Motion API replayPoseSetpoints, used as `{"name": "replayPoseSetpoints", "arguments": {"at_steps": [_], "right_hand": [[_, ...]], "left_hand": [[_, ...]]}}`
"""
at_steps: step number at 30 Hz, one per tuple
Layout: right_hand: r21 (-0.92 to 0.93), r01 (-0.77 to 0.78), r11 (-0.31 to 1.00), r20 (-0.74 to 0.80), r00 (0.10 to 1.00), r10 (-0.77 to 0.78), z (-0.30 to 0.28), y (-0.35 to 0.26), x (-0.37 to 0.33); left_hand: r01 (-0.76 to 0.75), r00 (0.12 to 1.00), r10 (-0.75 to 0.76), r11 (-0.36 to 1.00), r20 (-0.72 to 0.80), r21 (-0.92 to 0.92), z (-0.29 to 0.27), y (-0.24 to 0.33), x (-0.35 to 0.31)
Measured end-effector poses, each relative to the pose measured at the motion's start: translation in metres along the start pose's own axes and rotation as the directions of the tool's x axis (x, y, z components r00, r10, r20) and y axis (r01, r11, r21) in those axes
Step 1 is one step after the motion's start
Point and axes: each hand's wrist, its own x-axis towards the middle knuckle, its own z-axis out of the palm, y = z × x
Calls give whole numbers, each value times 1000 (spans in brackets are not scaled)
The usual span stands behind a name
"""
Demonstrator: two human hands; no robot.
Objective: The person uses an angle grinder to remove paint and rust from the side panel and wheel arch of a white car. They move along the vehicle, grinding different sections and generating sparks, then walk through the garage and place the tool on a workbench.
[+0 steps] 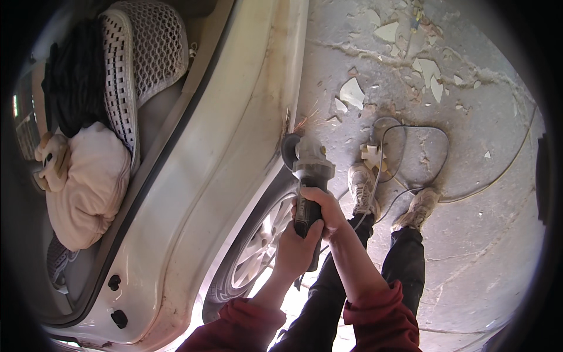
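Note:
An angle grinder (314, 170) with a pale head and dark body is gripped in both hands. My right hand (327, 210) wraps the front of its body, just behind the head. My left hand (297, 249) is closed around the body further back, nearer to me. The dark disc (289, 151) is at the lower edge of the white car body (234, 117). Small orange sparks (305, 122) fly off just beyond the disc. Whether the disc is cutting into the metal there is too small to tell.
A car wheel (258, 249) stands left of my hands. A grey cable (448, 146) loops over the concrete floor near my shoes (419, 208). White broken shards (352, 92) lie scattered farther off. Inside the car are a mesh-covered seat (158, 50) and a beige cushion (94, 182).

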Motion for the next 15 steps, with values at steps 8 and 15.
{"name": "replayPoseSetpoints", "arguments": {"at_steps": [8, 15], "right_hand": [[39, 14, 999, -19, 1000, -13, 1, -5, 4], [46, -34, 998, -125, 991, 40, 8, -6, 0]], "left_hand": [[-43, 998, 45, 998, 52, -44, -1, -4, 10], [-36, 998, 39, 997, 48, -68, 0, -8, 15]]}}
